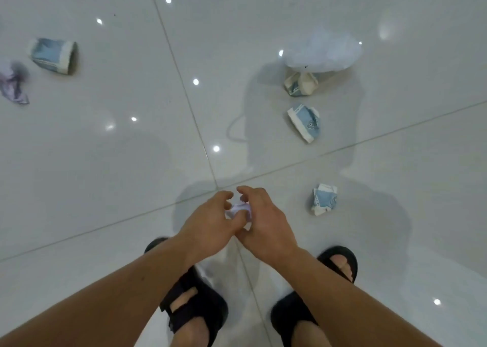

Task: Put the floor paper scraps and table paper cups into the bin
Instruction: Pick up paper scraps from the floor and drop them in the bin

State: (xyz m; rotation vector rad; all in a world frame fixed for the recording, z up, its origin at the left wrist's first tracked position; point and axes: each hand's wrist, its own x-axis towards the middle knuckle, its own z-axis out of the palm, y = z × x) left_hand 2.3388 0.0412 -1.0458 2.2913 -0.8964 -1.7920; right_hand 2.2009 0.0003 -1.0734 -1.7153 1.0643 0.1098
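One glossy white tiled floor (105, 162) lies below. Our left hand (208, 224) and right hand (263, 221) curl together, a crushed blue-and-white paper cup (324, 199) just right of the latter; both hands pinch a small crumpled white paper scrap (239, 210).

Floor (105, 175) is showing as big glossy white-grey tiles, w/ thin grey grout lines (181, 83) running diag. across the view & crossing just below mid-frame. Small round light reflections (195, 82) are glinting off the glaze in a loose scatter, mostly upper left & centre, plus one at lower right, w/ a few larger hazy glows sitting among them. Soft grey shadows (263, 135) are lying over the tiles centre-right & lower-mid.
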